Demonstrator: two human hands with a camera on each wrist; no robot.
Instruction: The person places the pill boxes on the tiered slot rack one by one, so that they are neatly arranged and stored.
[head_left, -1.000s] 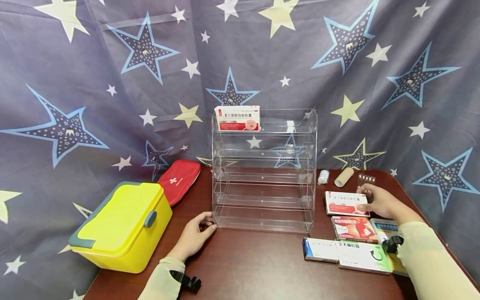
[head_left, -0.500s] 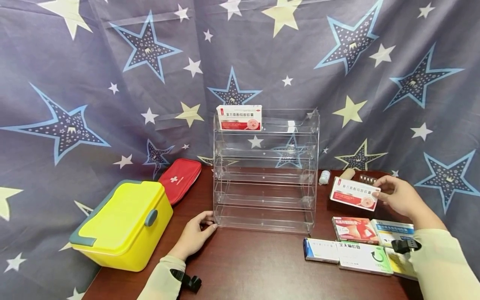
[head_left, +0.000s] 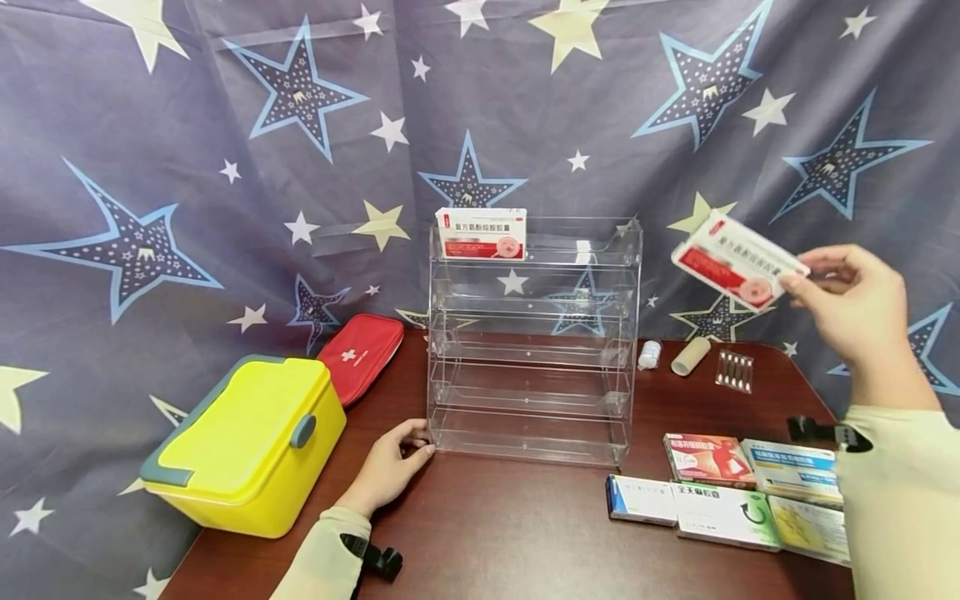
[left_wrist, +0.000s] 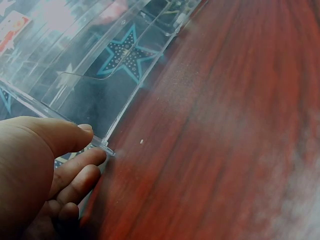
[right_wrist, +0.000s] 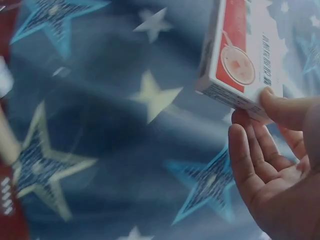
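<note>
My right hand (head_left: 855,308) pinches a red-and-white medicine box (head_left: 738,262) by its right end, thumb on the front face. The box is lifted above the table to the right of the rack, tilted. In the right wrist view, thumb and fingertips hold the end of the same box (right_wrist: 240,60). My left hand (head_left: 390,468) grips the lower left front corner of a clear acrylic display rack (head_left: 525,450), seen close up in the left wrist view with the thumb against the rack's edge (left_wrist: 122,117). A matching medicine box (head_left: 482,235) stands at the left of the top tier.
Several medicine boxes (head_left: 727,515) lie flat at the table's right. Behind them are a white bottle (head_left: 649,355), a beige roll (head_left: 691,356) and an ampoule pack (head_left: 734,371). A yellow lidded case (head_left: 247,433) and a red first-aid pouch (head_left: 363,354) stand left of the rack.
My right hand has picked the red-and-white medicine box off the table and raised it, tilting it and uncovering the beige roll and ampoule pack. The left hand stays at the rack's corner.
</note>
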